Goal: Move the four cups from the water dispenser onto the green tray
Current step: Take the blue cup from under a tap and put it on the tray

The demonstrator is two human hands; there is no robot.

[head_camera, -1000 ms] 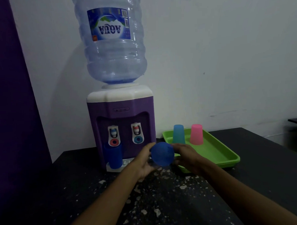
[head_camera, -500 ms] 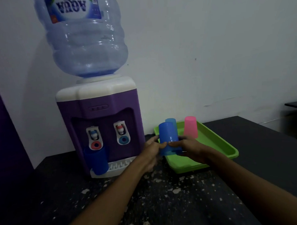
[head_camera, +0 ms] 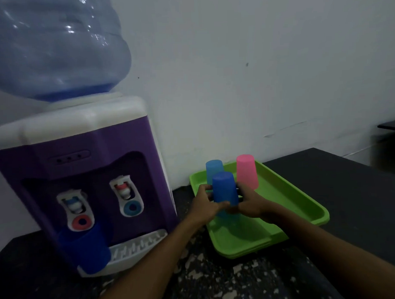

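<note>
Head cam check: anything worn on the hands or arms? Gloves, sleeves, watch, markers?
Nothing visible. The left hand and right hand are bare, with no gloves, rings or tracking markers. Both forearms are bare as far as the bottom edge of the frame; no sleeve, watch or wristband shows.

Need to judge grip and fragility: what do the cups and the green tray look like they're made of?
Blue cup, held by both hands: likely thin plastic, matte and evenly coloured. Pink cup and light blue cup: slightly translucent plastic, judging by their soft glow. Green tray: moulded plastic, smooth with a rolled rim.
</note>
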